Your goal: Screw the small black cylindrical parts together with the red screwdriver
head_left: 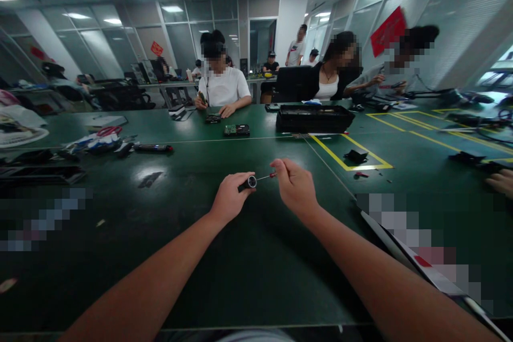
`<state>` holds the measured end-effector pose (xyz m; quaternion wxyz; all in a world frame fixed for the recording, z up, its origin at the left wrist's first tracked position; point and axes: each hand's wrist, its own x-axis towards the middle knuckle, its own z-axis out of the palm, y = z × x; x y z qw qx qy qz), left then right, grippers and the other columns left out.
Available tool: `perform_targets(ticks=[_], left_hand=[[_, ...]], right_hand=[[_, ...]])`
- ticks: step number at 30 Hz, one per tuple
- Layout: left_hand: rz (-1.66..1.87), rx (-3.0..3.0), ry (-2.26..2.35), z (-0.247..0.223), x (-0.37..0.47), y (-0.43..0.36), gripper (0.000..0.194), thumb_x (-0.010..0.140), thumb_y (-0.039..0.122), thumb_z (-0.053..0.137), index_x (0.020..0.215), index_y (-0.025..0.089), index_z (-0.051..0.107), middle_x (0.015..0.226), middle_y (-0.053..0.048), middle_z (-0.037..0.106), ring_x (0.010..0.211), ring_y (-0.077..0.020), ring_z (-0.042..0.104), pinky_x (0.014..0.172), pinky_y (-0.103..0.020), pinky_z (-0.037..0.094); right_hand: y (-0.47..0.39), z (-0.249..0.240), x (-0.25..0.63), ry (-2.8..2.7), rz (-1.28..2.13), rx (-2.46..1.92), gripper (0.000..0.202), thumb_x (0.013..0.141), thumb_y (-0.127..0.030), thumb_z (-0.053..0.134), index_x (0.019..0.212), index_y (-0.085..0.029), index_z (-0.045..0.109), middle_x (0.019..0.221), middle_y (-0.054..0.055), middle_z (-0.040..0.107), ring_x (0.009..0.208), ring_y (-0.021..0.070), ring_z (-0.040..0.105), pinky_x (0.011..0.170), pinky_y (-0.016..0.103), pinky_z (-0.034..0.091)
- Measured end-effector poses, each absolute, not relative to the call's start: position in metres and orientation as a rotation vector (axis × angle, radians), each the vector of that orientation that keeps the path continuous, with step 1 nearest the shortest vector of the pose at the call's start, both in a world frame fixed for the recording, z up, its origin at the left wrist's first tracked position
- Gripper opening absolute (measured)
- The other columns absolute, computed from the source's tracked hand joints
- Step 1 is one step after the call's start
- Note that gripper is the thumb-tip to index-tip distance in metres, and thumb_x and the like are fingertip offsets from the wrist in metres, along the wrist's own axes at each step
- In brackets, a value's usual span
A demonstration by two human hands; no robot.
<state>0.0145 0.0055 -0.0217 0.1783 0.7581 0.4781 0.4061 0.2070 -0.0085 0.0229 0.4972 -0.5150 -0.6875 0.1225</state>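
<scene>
My left hand (229, 196) is closed round a short black cylinder (251, 181) whose open, silver-rimmed end faces me; I cannot make out its exact kind. In my closed right hand (297, 188) is a small screwdriver (264, 177) with a red handle, mostly hidden by the fingers. Its thin metal shaft points left, and the tip is at the cylinder's rim; whether it touches cannot be told. Both hands are held above the green table (256, 267), close together near its middle.
Ahead stands a long black box (315, 119), with a circuit board (236, 130) to its left. A black part (356, 156) lies inside yellow tape lines. Tools and a dark cylinder (153, 148) lie at left. Across the table, a person in a white shirt (224, 88) handles a part.
</scene>
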Motion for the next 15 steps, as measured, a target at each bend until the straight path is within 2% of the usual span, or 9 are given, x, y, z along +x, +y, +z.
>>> perform_targets(ticks=[3, 5, 11, 15], left_hand=[[1.158, 2.133, 1.362, -0.0202, 0.0147, 0.0048, 0.042, 0.084, 0.009, 0.075, 0.123, 0.024, 0.070, 0.125, -0.006, 0.070, 0.120, -0.0243, 0.062, 0.110, -0.046, 0.045], [1.168, 2.111, 1.383, -0.0191, 0.0136, 0.0048, 0.042, 0.085, 0.009, 0.074, 0.124, 0.024, 0.070, 0.127, -0.006, 0.069, 0.121, -0.0243, 0.061, 0.111, -0.045, 0.044], [1.147, 2.125, 1.401, -0.0157, 0.0125, 0.0036, 0.041, 0.085, 0.010, 0.074, 0.124, 0.024, 0.070, 0.126, -0.005, 0.069, 0.120, -0.0245, 0.061, 0.110, -0.045, 0.044], [1.117, 2.162, 1.407, -0.0161, 0.0133, 0.0039, 0.041, 0.085, 0.011, 0.074, 0.123, 0.025, 0.070, 0.125, -0.006, 0.070, 0.119, -0.0254, 0.061, 0.107, -0.046, 0.045]], right_hand=[[-0.0080, 0.0224, 0.2067, -1.664, 0.330, -1.242, 0.031, 0.100, -0.035, 0.039, 0.115, -0.022, 0.063, 0.074, 0.003, 0.069, 0.066, 0.0212, 0.064, 0.064, 0.034, 0.042], [-0.0072, 0.0213, 0.2072, -1.668, 0.375, -1.214, 0.031, 0.099, -0.031, 0.039, 0.121, -0.021, 0.059, 0.080, 0.004, 0.070, 0.071, 0.0220, 0.065, 0.067, 0.034, 0.044], [-0.0034, 0.0195, 0.2086, -1.690, 0.382, -1.260, 0.032, 0.102, -0.044, 0.038, 0.109, -0.025, 0.063, 0.078, 0.003, 0.069, 0.065, 0.0211, 0.062, 0.060, 0.033, 0.040], [-0.0017, 0.0166, 0.2084, -1.642, 0.421, -1.233, 0.027, 0.100, -0.036, 0.041, 0.119, -0.024, 0.056, 0.079, 0.003, 0.068, 0.068, 0.0216, 0.063, 0.063, 0.035, 0.043]])
